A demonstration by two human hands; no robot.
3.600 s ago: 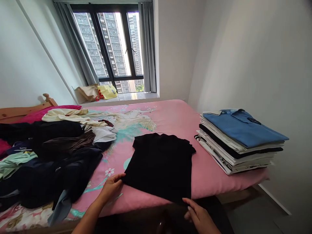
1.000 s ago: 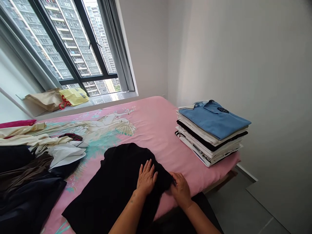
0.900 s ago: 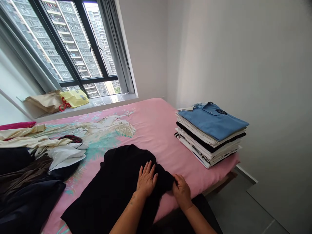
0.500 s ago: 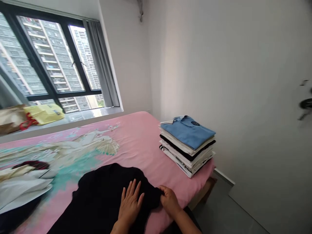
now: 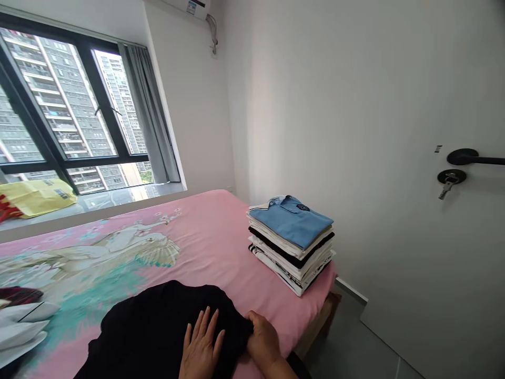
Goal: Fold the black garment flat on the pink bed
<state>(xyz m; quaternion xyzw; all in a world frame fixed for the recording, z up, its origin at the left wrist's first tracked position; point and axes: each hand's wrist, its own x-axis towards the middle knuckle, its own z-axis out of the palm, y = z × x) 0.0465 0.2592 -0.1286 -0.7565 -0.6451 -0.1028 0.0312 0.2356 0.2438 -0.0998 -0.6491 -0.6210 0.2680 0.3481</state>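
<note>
- While the left hand presses flat on the black shirt, fingers a little spread, the right hand pinches its right end; the 2 hands are apart.
- The black shirt lies at the near edge of the bed.
- By the bed's right edge stands a folded stack, 1 blue shirt on top.
- White clothing lies toward the left.
</note>
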